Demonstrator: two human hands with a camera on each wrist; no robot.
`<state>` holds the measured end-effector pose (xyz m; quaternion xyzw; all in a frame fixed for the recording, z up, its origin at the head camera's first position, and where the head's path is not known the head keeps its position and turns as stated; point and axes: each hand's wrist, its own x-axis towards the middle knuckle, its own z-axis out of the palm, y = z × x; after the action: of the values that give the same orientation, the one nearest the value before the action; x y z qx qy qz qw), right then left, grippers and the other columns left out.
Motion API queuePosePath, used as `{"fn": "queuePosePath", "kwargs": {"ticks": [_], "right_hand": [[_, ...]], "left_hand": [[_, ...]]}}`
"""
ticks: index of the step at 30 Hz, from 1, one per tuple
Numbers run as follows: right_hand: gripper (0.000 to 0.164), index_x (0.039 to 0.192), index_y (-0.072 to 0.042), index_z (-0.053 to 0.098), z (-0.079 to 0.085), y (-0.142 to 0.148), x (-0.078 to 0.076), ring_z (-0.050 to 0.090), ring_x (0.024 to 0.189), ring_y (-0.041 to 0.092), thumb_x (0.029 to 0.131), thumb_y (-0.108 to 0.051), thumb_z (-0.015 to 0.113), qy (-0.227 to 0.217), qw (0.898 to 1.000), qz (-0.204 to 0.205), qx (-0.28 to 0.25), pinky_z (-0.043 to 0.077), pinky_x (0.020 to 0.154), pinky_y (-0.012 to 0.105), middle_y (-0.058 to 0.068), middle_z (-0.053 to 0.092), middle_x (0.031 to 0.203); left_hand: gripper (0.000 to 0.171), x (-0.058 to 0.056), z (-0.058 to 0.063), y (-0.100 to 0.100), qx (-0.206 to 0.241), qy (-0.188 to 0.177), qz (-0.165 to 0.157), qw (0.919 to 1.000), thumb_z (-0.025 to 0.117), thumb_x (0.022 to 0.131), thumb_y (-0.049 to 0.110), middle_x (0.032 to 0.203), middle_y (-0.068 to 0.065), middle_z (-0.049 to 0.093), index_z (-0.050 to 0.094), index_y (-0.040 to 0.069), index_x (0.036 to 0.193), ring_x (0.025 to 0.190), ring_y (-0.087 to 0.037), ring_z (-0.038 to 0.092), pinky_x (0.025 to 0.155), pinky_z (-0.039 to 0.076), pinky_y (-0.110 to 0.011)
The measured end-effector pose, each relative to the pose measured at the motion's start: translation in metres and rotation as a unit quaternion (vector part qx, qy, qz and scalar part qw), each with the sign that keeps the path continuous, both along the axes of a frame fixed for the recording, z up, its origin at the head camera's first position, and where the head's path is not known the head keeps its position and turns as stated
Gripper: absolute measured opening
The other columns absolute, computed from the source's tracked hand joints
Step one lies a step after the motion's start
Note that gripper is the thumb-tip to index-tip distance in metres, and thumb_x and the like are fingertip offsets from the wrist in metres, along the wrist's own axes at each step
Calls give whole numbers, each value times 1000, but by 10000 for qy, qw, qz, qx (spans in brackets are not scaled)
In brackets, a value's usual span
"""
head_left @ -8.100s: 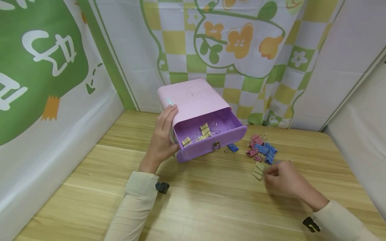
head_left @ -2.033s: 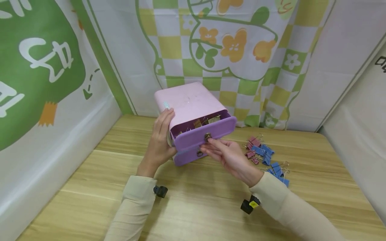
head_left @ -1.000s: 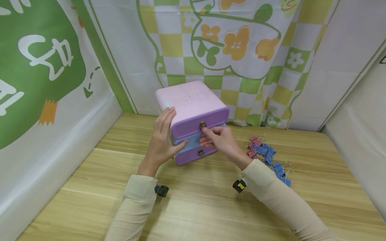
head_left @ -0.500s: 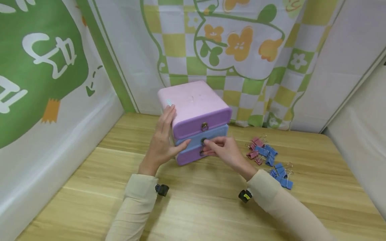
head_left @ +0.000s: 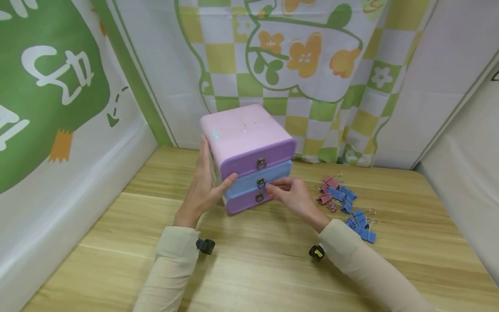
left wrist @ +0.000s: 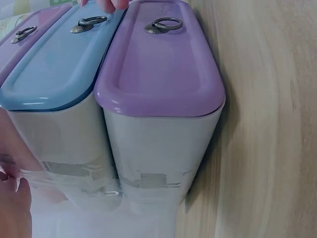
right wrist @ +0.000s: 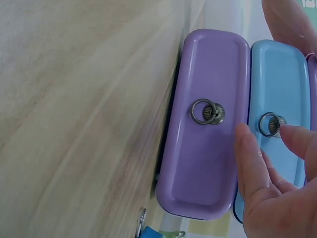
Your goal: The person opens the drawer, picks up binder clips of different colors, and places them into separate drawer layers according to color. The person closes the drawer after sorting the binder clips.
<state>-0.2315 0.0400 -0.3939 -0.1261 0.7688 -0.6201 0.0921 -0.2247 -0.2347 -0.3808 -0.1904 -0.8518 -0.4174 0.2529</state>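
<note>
A small cabinet (head_left: 247, 130) with a pink top stands on the table, its three drawers shut. The top drawer (head_left: 249, 164) and bottom drawer (head_left: 243, 203) are purple; the middle drawer (head_left: 243, 182) is light blue. Each has a metal ring pull. My left hand (head_left: 200, 184) lies along the cabinet's left side with fingers straight, thumb at the front corner. My right hand (head_left: 298, 199) is at the front, thumb and fingers apart. In the right wrist view its thumb (right wrist: 294, 141) is beside the blue drawer's ring pull (right wrist: 270, 124), with nothing pinched.
Right of the cabinet lie several red binder clips (head_left: 327, 188) and blue binder clips (head_left: 345, 199). More blue clips (head_left: 362, 227) lie nearer my right sleeve. A patterned curtain (head_left: 273, 86) hangs behind the cabinet; white walls flank the wooden table (head_left: 249, 264).
Yellow clips seen in the top drawer are now out of sight, as that drawer was pushed shut. My right hand moved down to the blue drawer; my left fingers slid off the top edge.
</note>
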Motion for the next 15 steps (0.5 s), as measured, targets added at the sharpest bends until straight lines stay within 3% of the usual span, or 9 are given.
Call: {"fn": "queuePosePath", "kwargs": {"ticks": [10,15], "right_hand": [[28,114,10,75,-11,-14,-5,79,97,40,99,-14,74,255,9997,4,60,65,93,51,27,79,106],[28,116,10,74,-14,-17,-4,80,96,39,100,-13,72,18,9999,54,-121,65,94,51,26,79,104]], "left_hand": [[107,-1,-4,1,-42,166,45,9998,63,99,57,180,-7,-8,-7,17,171,167,-26,3,134,16,-63],[107,-1,-4,3,-113,277,28,9995,61,101,58,179,-8,-9,-6,12,170,167,-27,3,135,16,-60]]}}
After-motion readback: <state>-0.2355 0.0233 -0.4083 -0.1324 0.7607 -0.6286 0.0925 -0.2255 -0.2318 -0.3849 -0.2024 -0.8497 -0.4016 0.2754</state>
